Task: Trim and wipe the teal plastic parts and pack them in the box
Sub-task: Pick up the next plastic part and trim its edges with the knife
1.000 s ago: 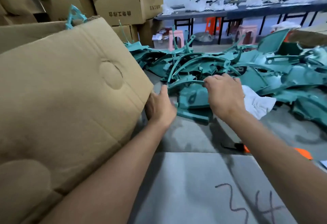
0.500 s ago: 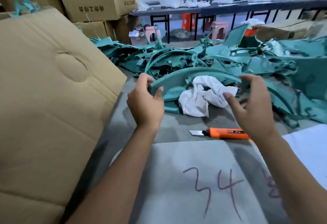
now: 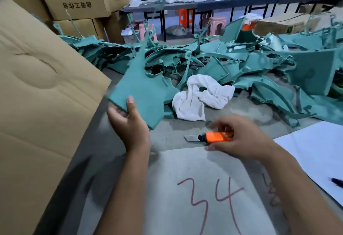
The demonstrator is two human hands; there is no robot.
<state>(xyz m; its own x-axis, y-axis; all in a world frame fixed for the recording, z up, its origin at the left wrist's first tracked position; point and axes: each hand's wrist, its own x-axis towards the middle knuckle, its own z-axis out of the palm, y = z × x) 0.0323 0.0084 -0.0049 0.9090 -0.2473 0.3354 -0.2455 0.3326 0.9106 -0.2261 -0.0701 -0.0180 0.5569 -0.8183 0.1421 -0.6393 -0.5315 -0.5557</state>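
- Your left hand (image 3: 128, 123) holds a flat teal plastic part (image 3: 143, 88) by its near edge, thumb on top and the other digits underneath; this grip is clamped on the part, which is lifted and tilted above the table (image 3: 167, 134).
- Your right hand (image 3: 239, 138) is at the orange utility knife (image 3: 215, 137), which lies on the table with its blade pointing left. The hand is blurred, its digits curled around the handle, and I cannot tell whether this grip has closed on it.
- A crumpled white cloth (image 3: 200, 95) lies on the table just beyond the knife, touching the pile.
- A large pile of teal plastic parts (image 3: 259, 67) spreads across the far side of the table.
- A big cardboard flap (image 3: 40, 90) of the box fills the left side, just beside the held part.
- A grey sheet (image 3: 185, 188) marked "34" in red lies nearest you.
- A white sheet of paper (image 3: 319, 153) sits at the right.
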